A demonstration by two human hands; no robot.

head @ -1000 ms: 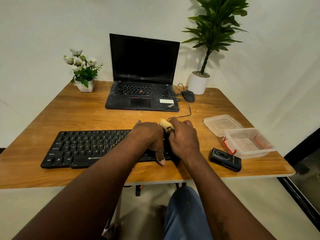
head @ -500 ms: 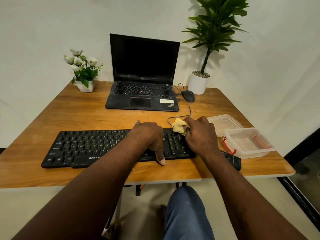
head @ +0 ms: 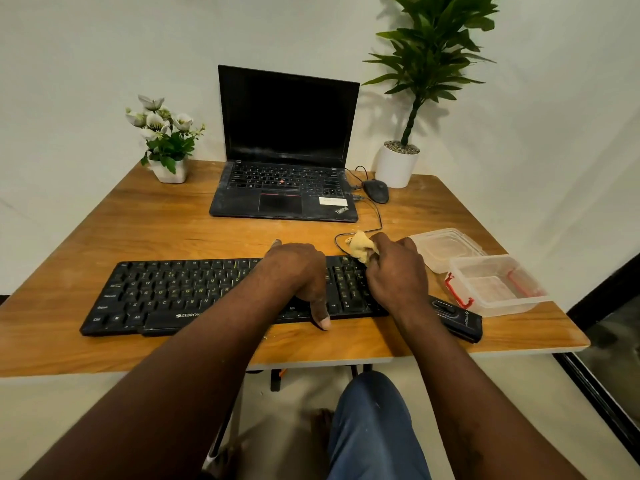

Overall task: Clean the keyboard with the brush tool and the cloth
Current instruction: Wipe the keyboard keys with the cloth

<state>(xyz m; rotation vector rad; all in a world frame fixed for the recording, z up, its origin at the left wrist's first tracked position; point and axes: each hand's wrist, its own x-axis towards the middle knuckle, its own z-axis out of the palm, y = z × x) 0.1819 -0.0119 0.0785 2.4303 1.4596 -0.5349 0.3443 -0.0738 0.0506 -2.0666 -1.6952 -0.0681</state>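
The keyboard [head: 173, 292] lies near the table's [head: 156, 230] front edge. The left hand [head: 294, 275] clamps its middle, thumb on the front rim. The right hand [head: 394, 271] grips the bunched cloth [head: 360, 245] at the number pad's far corner. A hard wipe could snag the mouse cable [head: 379, 220], or the wrist could knock the black device [head: 457, 317] off.

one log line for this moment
phase: cloth wipe | right hand: holds cloth at keyboard right end | left hand: holds keyboard middle
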